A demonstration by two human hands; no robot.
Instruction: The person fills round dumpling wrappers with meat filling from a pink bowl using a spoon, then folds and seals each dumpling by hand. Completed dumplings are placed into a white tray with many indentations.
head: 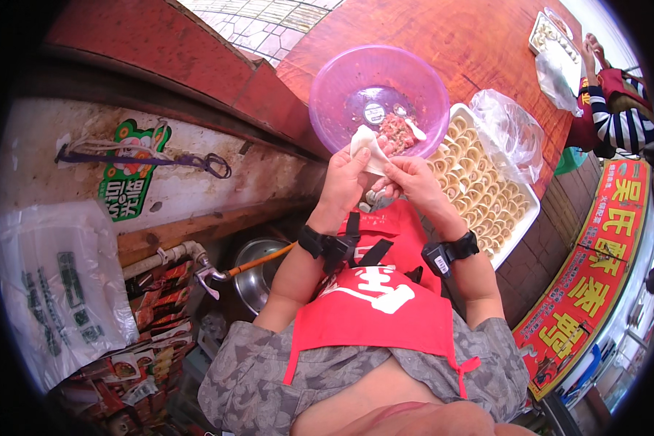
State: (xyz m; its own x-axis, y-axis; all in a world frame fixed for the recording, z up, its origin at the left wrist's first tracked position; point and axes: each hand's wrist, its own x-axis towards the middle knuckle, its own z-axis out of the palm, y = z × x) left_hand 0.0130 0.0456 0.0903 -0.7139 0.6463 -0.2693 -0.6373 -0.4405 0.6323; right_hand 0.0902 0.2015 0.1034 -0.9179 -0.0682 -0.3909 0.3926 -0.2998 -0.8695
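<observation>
My left hand (349, 169) pinches a thin white dough wrapper (368, 150), which stands up between the fingers. The fingertips of my right hand (406, 177) meet its lower right edge. Just beyond both hands is a translucent purple plastic bowl (332, 82) with minced meat filling (395, 133) at its near side. A white spoon (414, 128) rests in the filling. To the right of the bowl, a white tray (527, 224) carries many rows of folded dumplings (474, 188). Whether the wrapper has filling in it cannot be seen.
A crumpled clear plastic bag (509, 128) overlaps the dumpling tray on the wooden table (468, 38). Another person's hands (591, 52) are at a second tray (564, 68), far right. A red ledge (158, 49), a water tap (208, 275) and a metal basin (253, 272) lie left.
</observation>
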